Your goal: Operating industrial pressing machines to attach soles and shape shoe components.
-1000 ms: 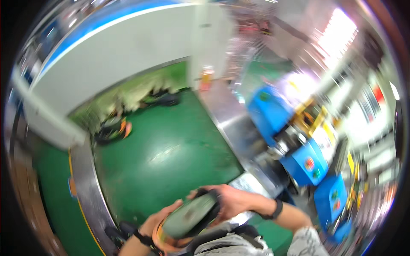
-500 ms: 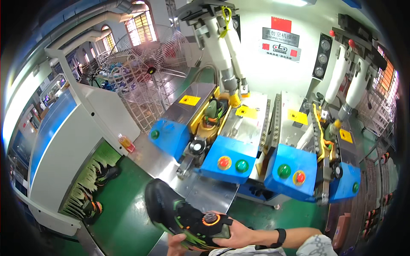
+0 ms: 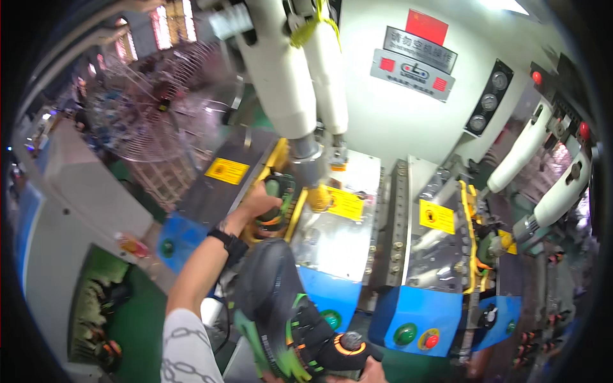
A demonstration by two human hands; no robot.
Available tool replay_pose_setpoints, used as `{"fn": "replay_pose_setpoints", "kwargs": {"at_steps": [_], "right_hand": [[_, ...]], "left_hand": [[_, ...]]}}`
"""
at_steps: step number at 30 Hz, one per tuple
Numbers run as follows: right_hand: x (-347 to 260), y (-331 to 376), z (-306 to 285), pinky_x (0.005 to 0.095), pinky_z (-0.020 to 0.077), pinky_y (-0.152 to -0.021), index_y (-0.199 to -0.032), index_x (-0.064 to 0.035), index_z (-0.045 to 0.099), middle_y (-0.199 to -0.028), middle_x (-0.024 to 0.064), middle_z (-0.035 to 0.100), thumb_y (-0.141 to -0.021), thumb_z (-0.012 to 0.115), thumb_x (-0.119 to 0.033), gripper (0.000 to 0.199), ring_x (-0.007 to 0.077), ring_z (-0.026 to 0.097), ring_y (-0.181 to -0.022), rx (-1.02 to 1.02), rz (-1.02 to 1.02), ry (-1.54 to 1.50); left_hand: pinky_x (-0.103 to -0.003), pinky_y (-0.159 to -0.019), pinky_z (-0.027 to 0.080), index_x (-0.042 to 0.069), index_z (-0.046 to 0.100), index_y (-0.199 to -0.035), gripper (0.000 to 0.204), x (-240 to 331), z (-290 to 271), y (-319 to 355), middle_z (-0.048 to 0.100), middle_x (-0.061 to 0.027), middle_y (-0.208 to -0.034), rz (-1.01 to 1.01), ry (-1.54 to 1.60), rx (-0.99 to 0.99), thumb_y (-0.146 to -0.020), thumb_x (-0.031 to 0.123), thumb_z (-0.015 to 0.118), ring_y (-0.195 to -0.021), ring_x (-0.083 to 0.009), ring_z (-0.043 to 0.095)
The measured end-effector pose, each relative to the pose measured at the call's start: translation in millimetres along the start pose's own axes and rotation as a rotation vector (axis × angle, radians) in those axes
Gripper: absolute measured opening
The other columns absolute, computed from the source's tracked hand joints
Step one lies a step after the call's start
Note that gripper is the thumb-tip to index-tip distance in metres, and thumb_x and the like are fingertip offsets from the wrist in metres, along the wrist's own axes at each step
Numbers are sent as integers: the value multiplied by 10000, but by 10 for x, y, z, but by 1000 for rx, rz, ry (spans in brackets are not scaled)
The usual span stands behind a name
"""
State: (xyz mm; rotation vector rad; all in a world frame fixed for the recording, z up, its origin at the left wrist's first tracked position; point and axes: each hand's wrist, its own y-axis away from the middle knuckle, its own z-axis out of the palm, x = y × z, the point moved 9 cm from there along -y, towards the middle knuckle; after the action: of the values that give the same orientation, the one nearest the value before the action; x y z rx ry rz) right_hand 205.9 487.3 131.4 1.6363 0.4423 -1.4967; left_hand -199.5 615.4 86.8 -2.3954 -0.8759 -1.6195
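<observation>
A black shoe with green and orange trim [image 3: 281, 306] is close in front of me, its toe pointing up and away. My right hand [image 3: 371, 371] holds it near the round orange-ringed dial at the ankle end; only part of this hand shows. My left hand [image 3: 260, 203] reaches forward into the machine's left station, its fingers closed round a second shoe, dark with green and orange parts [image 3: 276, 214]. That shoe sits between yellow-edged pads, beneath a white press arm [image 3: 281, 76] with a yellow tip.
Blue control boxes [image 3: 418, 319] with green and red buttons line the machine's front. Another shoe [image 3: 490, 249] sits in the right station. At left, a grey machine [image 3: 70, 268] has a green-fringed opening with shoes at it. A wire fan [image 3: 166, 102] stands behind.
My left hand has let go of the near shoe and moved forward onto the shoe in the left station. The near shoe has swung more upright in my right hand. My view has shifted.
</observation>
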Motion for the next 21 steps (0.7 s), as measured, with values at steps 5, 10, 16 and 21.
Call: {"fn": "replay_pose_setpoints", "kwargs": {"at_steps": [5,10,16,21], "right_hand": [[-55,-124,-106,333,517,-767,-1044,26,617,-983,126,670,-677,764,-161,437,193,638,-840,287,89,108],[-338,-292,88,292,505,-709,-1116,-5,588,-941,69,645,-700,666,-67,428,153,611,-788,266,40,52],[-734,-1653,530,318,531,-833,-1060,13,595,-987,120,662,-714,655,4,351,198,656,-927,-5,79,-157],[-894,-3255,625,339,552,-717,-922,48,579,-926,132,630,-745,565,6,183,250,654,-838,229,334,-200]], "left_hand": [[-322,-734,496,-16,596,-999,416,-266,89,-587,617,-98,-918,-29,214,-173,-584,-34,612,-860,-199,597],[-310,-682,522,9,513,-1131,532,82,-898,465,590,-89,-937,66,709,-96,-617,-47,638,-782,-192,612],[-291,-614,509,-6,559,-1146,512,-1509,-1950,3071,596,-83,-901,547,141,780,-635,28,577,-729,-168,604],[-392,-823,495,34,553,-1099,314,-3197,-1997,4837,590,-120,-972,421,-334,842,-807,146,580,-877,-267,588]]}}
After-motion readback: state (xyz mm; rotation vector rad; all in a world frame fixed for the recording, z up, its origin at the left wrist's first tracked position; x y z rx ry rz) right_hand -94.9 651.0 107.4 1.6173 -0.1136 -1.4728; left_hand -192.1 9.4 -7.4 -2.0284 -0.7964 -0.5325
